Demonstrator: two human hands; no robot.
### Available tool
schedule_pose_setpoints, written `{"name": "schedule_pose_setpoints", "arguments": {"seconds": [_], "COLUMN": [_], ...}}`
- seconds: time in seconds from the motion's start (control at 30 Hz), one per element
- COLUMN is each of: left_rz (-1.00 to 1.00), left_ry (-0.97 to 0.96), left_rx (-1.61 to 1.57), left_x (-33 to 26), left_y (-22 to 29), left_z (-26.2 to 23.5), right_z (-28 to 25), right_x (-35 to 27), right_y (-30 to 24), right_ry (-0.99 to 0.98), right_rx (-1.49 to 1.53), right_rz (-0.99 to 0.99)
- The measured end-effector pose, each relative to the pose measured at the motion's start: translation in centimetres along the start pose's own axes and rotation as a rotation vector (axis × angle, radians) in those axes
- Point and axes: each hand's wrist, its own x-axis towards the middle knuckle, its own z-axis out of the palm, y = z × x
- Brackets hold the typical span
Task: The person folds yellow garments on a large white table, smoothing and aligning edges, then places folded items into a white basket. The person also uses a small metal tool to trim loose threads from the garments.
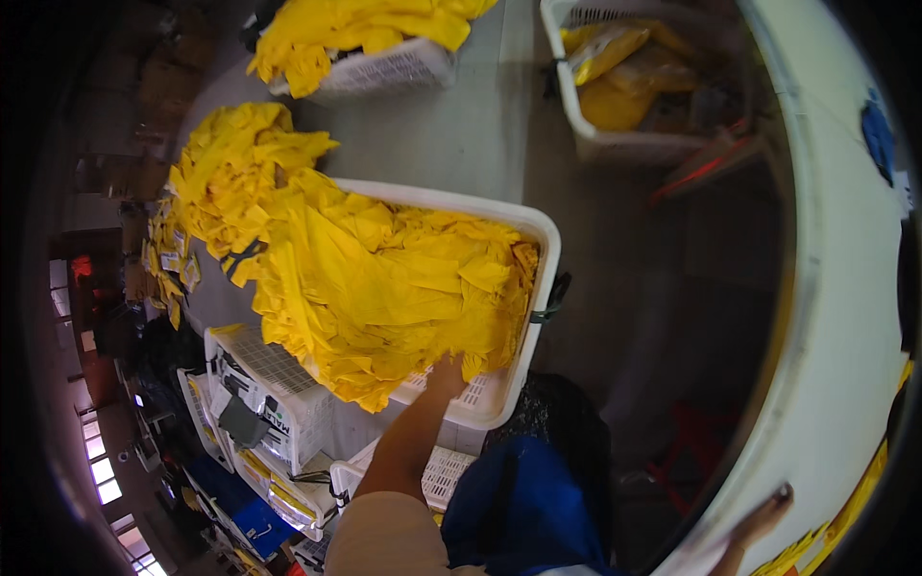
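A large pile of yellow cloth pieces (pixel 375 269), probably garments, fills a white plastic basket (pixel 545 250) and spills over its left side. My left hand (pixel 445 372) reaches down into the near part of this pile, by bare slotted basket floor; its fingers are hidden in the fabric. Off to the lower right, my right hand (pixel 762 518) lies at the white table (pixel 836 298), fingers stretched out along its surface. A small dark spot shows at its fingertips, too blurred to make out. A dark tie (pixel 553 300) hangs on the basket's right rim.
Another white basket (pixel 384 72) heaped with yellow cloth stands at the far left. A basket (pixel 576 106) at the far right holds yellow pieces, some in clear bags. White crates (pixel 307 413) crowd the near left. A red stool-like frame (pixel 687 451) stands beneath the table.
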Motion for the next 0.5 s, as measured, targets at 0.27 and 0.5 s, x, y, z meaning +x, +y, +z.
{"name": "schedule_pose_setpoints", "arguments": {"seconds": [0.27,0.5], "left_rz": [0.151,0.058], "left_ry": [0.454,0.089], "left_rx": [0.178,-0.214], "left_x": [25.8,26.1], "left_y": [-0.2,-0.3], "left_z": [-2.9,-2.3], "right_z": [1.1,4.7], "right_x": [-0.7,-3.4], "right_y": [-1.6,-3.3], "right_ry": [0.032,-0.097], "right_rx": [-0.25,-0.228], "right_rz": [-0.073,-0.117]}}
